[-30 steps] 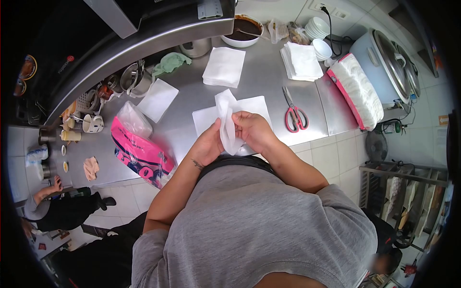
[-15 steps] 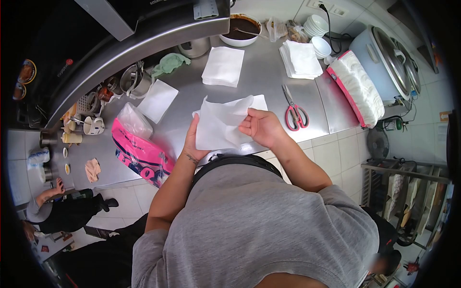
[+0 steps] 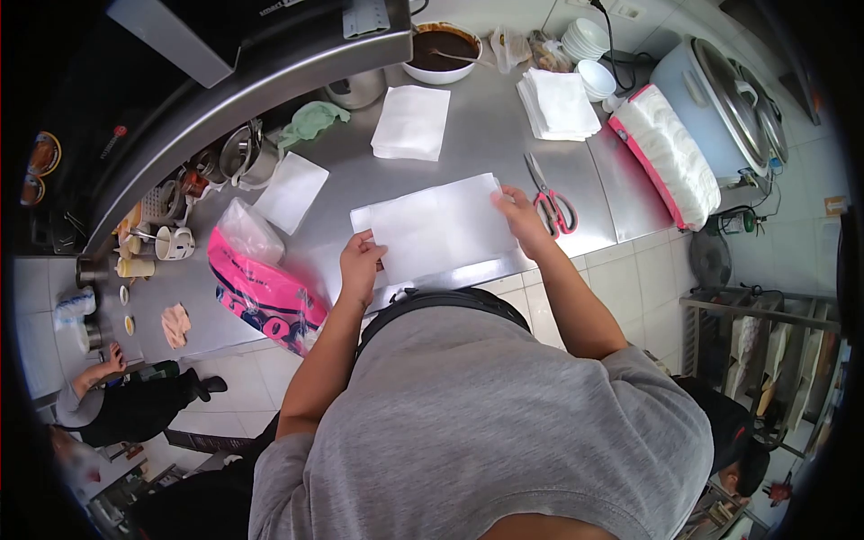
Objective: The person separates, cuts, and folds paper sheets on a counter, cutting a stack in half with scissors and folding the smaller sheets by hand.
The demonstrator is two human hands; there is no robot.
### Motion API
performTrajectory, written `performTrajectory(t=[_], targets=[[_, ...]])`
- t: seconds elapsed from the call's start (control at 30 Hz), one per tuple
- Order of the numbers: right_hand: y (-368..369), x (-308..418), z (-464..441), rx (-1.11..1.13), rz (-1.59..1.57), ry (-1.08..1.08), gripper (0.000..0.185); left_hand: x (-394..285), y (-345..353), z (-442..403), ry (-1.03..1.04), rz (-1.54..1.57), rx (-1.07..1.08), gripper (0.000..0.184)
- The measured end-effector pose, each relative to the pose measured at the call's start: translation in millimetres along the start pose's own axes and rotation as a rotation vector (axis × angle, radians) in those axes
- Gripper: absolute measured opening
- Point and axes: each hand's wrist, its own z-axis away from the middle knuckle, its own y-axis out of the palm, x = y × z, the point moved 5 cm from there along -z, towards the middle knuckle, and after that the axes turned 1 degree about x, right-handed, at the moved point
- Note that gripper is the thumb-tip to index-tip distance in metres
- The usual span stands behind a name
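A white paper sheet (image 3: 436, 229) is spread nearly flat over other white paper at the counter's front edge. My left hand (image 3: 362, 263) pinches its left side, fingers curled at the edge. On the right side my right hand (image 3: 520, 219) has its thumb and fingers closed on the edge. Behind the sheet lies a white stack of paper (image 3: 411, 123), with a second stack (image 3: 557, 105) farther right. Red-handled scissors (image 3: 553, 209) rest just right of my right hand.
A pink package (image 3: 261, 297) lies at the left, near a single sheet (image 3: 292, 192). A bowl of dark sauce (image 3: 441, 52) stands at the back. At right are a white-and-pink pack (image 3: 668, 157) and a large cooker (image 3: 704, 108). A co-worker (image 3: 135, 405) stands far left.
The sheet, folded narrow and then partly opened between my hands, is now spread out over the paper below. My hands have moved apart to its two sides.
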Motion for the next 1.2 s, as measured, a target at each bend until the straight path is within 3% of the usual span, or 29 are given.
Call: performTrajectory(t=[0.13,0.27,0.67,1.03,1.13,1.17,1.2], targets=[[16.4,12.2,18.7,0.015,0.317,-0.135,0.054,-5.2,-17.8,1.4,0.212,-0.217,-0.132,0.040],[18.7,-15.9,12.1,-0.087,0.520,-0.176,0.055,12.6,-37.7,-9.3,0.248,-0.428,-0.178,0.040],[21.0,-16.8,20.5,-0.200,0.402,-0.403,0.059,21.0,-45.7,-17.4,0.263,-0.508,-0.182,0.039],[17.6,-15.4,25.6,-0.285,0.441,-0.348,0.059,12.7,-42.1,-12.9,0.301,-0.622,-0.228,0.040],[18.0,-6.8,32.6,-0.320,0.488,-0.301,0.058,6.5,-38.5,-9.2,0.183,-0.607,-0.219,0.043],[19.3,-0.9,35.7,-0.344,0.505,-0.290,0.059,-9.9,-31.0,4.0,0.284,-0.706,-0.278,0.043],[28.3,15.5,42.3,-0.321,0.579,-0.483,0.059,-30.6,-18.1,23.1,0.393,-0.804,-0.335,0.043]])
